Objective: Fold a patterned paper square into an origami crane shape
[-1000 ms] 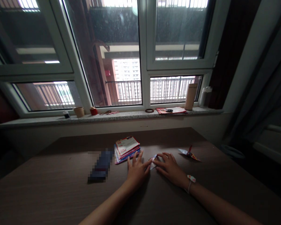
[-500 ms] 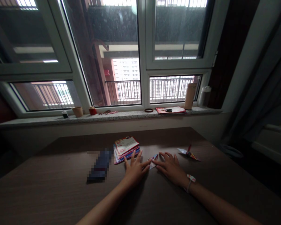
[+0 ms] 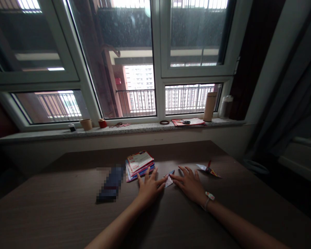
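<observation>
A small folded piece of printed paper (image 3: 169,180) lies on the brown table between my hands. From its left side, my left hand (image 3: 149,186) presses the paper with the index finger and thumb, the other fingers spread. My right hand (image 3: 189,182) lies flat at the paper's right edge, its index fingertip touching it and its fingers apart. A bracelet (image 3: 209,196) circles my right wrist. Just beyond my left fingertips is a stack of printed paper sheets (image 3: 140,162). To the right of my right hand stands a folded paper shape with pointed ends (image 3: 208,169).
A dark blurred-out object (image 3: 111,183) lies on the table (image 3: 67,214) left of the stack. Along the windowsill (image 3: 145,128) are a paper cup (image 3: 86,124), a red spool (image 3: 102,123), a dark ring (image 3: 164,122), papers with scissors (image 3: 187,122), a tan flask (image 3: 209,106) and a clear bottle (image 3: 226,107).
My right hand has shifted slightly right, uncovering more of the folded paper. My left hand stays in place on it.
</observation>
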`<state>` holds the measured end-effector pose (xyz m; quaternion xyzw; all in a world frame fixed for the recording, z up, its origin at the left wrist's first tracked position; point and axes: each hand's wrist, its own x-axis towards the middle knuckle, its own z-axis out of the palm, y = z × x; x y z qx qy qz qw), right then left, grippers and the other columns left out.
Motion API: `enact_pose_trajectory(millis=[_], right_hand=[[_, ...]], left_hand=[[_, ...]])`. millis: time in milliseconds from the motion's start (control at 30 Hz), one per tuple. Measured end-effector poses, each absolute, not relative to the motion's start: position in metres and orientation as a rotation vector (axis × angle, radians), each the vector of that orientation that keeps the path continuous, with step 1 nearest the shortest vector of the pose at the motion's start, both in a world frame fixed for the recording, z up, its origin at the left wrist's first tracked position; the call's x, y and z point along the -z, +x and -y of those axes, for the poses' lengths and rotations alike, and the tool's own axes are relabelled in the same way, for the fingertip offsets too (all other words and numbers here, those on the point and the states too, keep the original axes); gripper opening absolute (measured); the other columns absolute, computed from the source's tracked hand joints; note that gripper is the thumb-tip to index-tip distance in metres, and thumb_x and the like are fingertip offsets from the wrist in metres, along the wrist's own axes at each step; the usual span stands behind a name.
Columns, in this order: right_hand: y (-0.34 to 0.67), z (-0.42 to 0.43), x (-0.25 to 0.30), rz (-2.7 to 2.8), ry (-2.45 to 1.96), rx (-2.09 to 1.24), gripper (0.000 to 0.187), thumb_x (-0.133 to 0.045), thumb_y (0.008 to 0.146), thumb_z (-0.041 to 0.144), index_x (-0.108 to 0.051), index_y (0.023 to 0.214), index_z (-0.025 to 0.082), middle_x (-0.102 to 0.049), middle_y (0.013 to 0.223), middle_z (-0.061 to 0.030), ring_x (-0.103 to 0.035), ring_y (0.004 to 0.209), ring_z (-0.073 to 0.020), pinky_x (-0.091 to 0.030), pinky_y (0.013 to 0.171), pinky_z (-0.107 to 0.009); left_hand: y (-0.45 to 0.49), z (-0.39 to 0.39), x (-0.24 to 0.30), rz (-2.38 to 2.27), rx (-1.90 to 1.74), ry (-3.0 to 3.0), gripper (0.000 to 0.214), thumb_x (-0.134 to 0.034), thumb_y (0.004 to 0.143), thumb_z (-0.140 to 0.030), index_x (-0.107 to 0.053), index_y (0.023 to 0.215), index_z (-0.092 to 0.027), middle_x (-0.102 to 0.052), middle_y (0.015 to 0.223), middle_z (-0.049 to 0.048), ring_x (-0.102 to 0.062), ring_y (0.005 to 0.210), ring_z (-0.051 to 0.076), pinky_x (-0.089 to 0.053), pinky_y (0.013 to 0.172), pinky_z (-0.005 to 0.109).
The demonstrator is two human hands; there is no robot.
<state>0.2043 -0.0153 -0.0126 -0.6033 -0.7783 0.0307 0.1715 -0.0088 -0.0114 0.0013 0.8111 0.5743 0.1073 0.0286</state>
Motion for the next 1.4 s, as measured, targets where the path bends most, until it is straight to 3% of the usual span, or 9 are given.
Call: enact_pose_trajectory(millis=[733, 1400], right_hand=[[0.211, 0.004, 0.007, 2.182, -1.754, -0.137, 0.037, -0.035, 0.092, 0.060, -0.049, 0.126, 0.052, -0.038, 0.147, -0.0003, -0.029, 0.135, -0.0333, -0.018, 0.106, -0.063], [0.209, -0.008, 0.015, 2.088, -1.905, -0.054, 0.047, -0.029, 0.089, 0.069, -0.046, 0.130, 0.051, -0.036, 0.148, -0.0021, -0.027, 0.136, -0.0348, -0.017, 0.105, -0.063]], left_hand=[[-0.009, 0.010, -0.004, -1.761, -0.283, 2.475, 0.035, -0.046, 0.091, -0.052, -0.048, 0.125, -0.058, -0.031, 0.153, -0.0029, -0.016, 0.141, 0.040, 0.002, 0.097, 0.078], [-0.010, 0.009, 0.001, -1.752, -0.325, 2.488, 0.034, -0.043, 0.092, -0.051, -0.047, 0.125, -0.058, -0.034, 0.151, -0.0031, -0.018, 0.141, 0.039, 0.002, 0.097, 0.079]])
